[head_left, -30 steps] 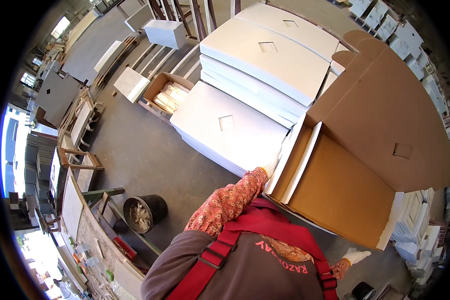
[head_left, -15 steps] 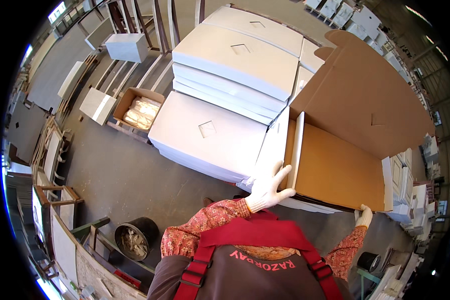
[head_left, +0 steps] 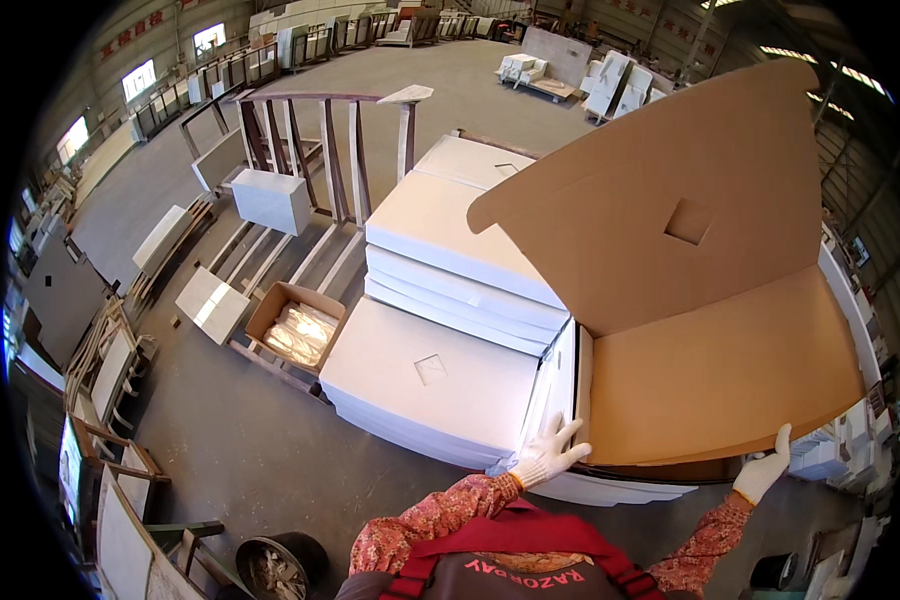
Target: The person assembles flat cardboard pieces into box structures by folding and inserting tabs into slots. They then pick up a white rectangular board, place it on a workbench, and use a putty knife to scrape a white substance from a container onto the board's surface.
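Note:
Both hands wear white knit gloves. In front of me lies an open cardboard box (head_left: 730, 370), brown inside and white outside, with its large lid (head_left: 670, 220) raised at the back. My left hand (head_left: 548, 455) rests at the box's front left corner, fingers spread. My right hand (head_left: 763, 472) is at the front edge towards the right, gripping the cardboard with one digit over the top. A dark gap shows beneath the brown panel's front edge. White flat boxes (head_left: 430, 375) are stacked to the left of the open one.
A small carton (head_left: 295, 290) of clear plastic-wrapped pieces stands left of the stacks. Beyond it are a slatted rack (head_left: 325, 150) and a white block (head_left: 270, 203). A black bucket (head_left: 305, 548) of scraps sits at lower left. Slabs on a pallet (head_left: 555, 60) stand farther back.
The view has tilted up. My right hand has shifted right along the front edge, and the dark gap there is wider. The white-edged flap upright beside my left hand no longer shows.

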{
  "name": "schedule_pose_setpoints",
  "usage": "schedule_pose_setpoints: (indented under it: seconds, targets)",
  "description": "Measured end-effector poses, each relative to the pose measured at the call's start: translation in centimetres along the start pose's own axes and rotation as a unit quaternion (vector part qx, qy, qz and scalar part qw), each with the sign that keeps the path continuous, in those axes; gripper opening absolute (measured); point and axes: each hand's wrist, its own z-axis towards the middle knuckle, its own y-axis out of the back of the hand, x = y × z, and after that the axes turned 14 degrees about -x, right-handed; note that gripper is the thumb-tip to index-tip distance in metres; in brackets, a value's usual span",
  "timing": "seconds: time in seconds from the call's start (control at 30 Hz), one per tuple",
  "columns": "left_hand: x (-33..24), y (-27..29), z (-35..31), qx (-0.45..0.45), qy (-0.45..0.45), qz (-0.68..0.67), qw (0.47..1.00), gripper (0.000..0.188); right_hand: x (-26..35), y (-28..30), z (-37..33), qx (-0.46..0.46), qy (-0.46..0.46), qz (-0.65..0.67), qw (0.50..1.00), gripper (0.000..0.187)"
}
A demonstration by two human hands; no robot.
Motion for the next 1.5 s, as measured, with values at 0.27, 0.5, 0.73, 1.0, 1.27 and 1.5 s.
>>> schedule_pose_setpoints:
  seconds: [0.27,0.5,0.73,1.0,1.27,1.5]
  targets:
    - [0.9,0.4,-0.7,-0.014,-0.068,0.057,0.996,0.068,5.4,-13.9,-12.5,-0.09,0.494,-0.14,0.853,0.063]
    - [2.2,5.4,-2.3,-0.107,0.067,-0.065,0.99,0.077,9.9,-24.4,-18.9,0.069,0.463,-0.049,0.882,0.057]
    - [5.6,13.7,-3.0,-0.208,0.149,-0.352,0.9,0.087,11.5,-37.6,-21.3,0.286,0.295,0.085,0.908,0.056]
    - [9.3,22.4,-7.6,-0.422,0.152,-0.606,0.657,0.06,-13.6,-39.7,-32.5,0.343,0.17,-0.037,0.923,0.044]
    - [27.6,33.3,-29.6,-0.632,0.268,-0.18,0.704,0.074,-38.9,-13.8,-43.5,0.376,-0.394,-0.371,0.752,0.039]
    - [38.6,38.8,-24.6,-0.565,0.405,-0.275,0.664,0.094,-49.4,-9.8,-39.7,0.487,-0.417,-0.569,0.515,0.063]
